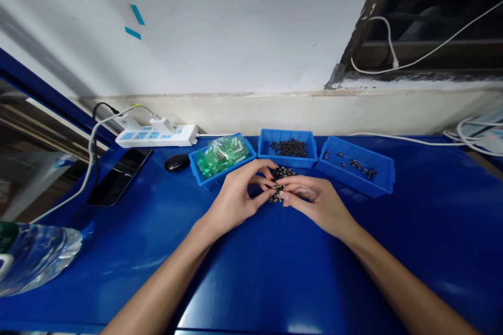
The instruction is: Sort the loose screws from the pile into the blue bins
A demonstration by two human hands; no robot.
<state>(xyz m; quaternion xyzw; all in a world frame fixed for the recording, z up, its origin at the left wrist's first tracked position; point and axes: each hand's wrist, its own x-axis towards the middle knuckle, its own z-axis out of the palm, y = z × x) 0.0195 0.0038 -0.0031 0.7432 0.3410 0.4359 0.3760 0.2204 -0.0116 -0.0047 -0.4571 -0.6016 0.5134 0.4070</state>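
My left hand (238, 191) and my right hand (318, 199) meet over a small pile of dark and brassy metal hardware (283, 171) on the blue table. Thumb and fingers of both hands come together at a small brass-coloured metal part (278, 187), its exact kind too small to tell. My fingers cover much of the pile. Just behind it, a blue bin (264, 142) holds many dark screws (291, 147). Right of that, a second blue bin (387, 175) contains several small screw-like metal pieces (356, 164).
On the left, another blue bin (208, 184) holds green plastic bags (223, 154) of small pieces. Beyond are a black mouse (176, 163), a phone (120, 177), a power strip (157, 136) and a large water bottle (39, 256). White cables run along the wall.
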